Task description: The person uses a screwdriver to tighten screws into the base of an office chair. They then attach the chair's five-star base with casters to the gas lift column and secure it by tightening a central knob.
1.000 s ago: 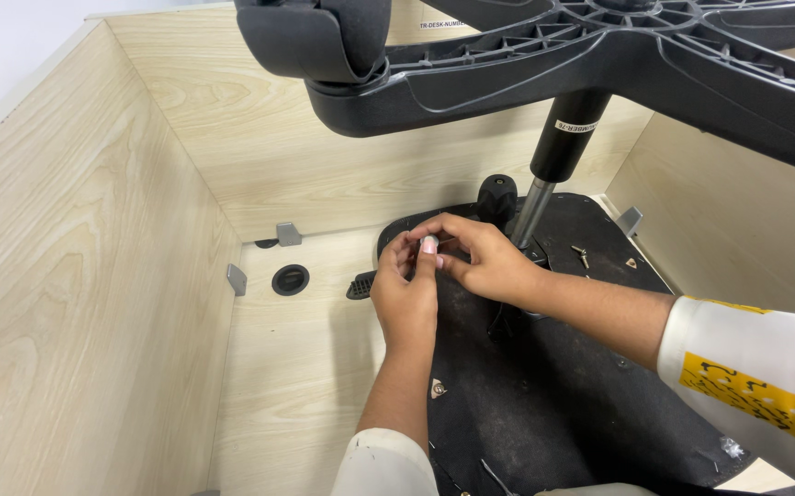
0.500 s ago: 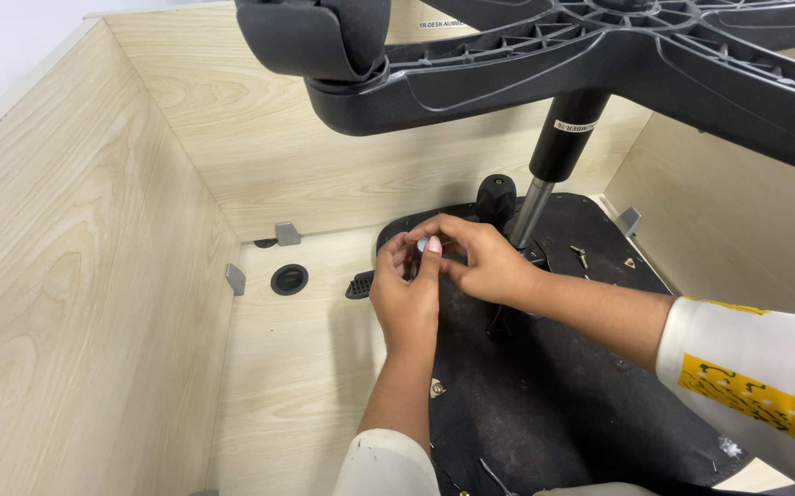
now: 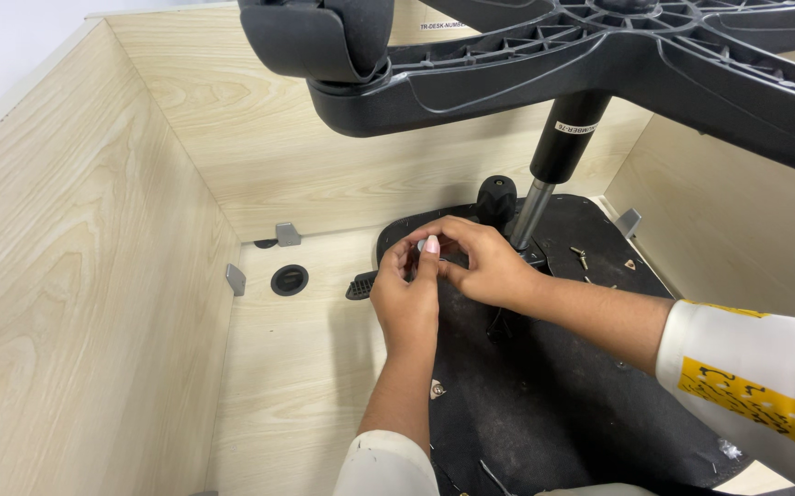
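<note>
Single head view, worn by the person, looking down and forward from close range into a light wooden box (image 3: 94, 303). Both hands, left hand (image 3: 406, 298) and right hand (image 3: 480, 262), sit near frame centre. An upturned chair base (image 3: 544, 64) fills the top edge, very near the lens; the black seat underside (image 3: 553, 404) runs off bottom right. No second view.
</note>
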